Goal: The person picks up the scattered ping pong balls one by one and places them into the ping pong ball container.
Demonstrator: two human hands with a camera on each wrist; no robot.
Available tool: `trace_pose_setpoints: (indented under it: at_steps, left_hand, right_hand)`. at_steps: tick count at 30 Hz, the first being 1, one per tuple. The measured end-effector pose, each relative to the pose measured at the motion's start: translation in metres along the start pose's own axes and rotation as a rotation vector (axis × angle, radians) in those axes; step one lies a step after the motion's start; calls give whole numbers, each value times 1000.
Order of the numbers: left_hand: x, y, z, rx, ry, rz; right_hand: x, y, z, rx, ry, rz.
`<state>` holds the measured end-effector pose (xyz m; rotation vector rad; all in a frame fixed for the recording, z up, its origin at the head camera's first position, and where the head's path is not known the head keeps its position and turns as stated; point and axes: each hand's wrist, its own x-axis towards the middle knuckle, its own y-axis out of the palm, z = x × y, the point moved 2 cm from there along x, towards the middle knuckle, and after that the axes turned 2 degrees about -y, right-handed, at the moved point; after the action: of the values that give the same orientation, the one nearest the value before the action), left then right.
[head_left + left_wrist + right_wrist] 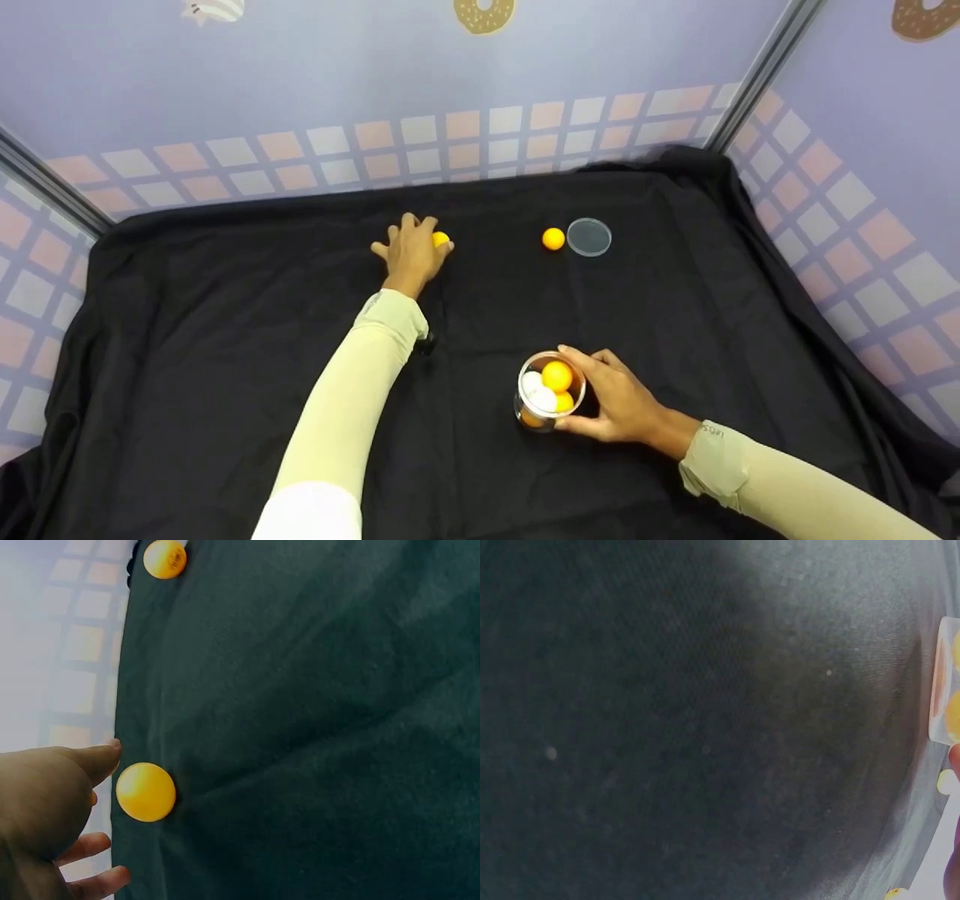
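My left hand (411,251) reaches to the far part of the black cloth, its fingers spread over an orange ping-pong ball (441,239). In the left wrist view that ball (146,792) lies on the cloth just beyond the thumb and fingertips, not enclosed by them. Nearer to me, my right hand (619,397) grips a clear plastic jar (519,397) from its right side, thumb and fingers around the wall. The jar stands upright without a lid, filled with several orange and white balls (556,376). Only a sliver of the jar (939,682) shows in the right wrist view.
Another orange ball (553,239) rests farther right on the cloth, beside a round clear lid (589,237) lying flat. Black cloth (225,360) covers the table. Patterned panels (300,75) stand along the back and both sides.
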<state>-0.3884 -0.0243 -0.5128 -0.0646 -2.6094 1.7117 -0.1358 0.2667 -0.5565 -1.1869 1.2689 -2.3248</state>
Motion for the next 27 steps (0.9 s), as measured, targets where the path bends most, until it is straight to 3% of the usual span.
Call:
trace_pose_setpoints:
  at_steps: [14, 27]
  left_hand:
    - [3, 16, 13, 125, 22, -3]
    - [2, 15, 20, 114, 34, -17]
  right_hand:
    - [0, 0, 2, 22, 11, 8]
    - [0, -2, 0, 1, 16, 20]
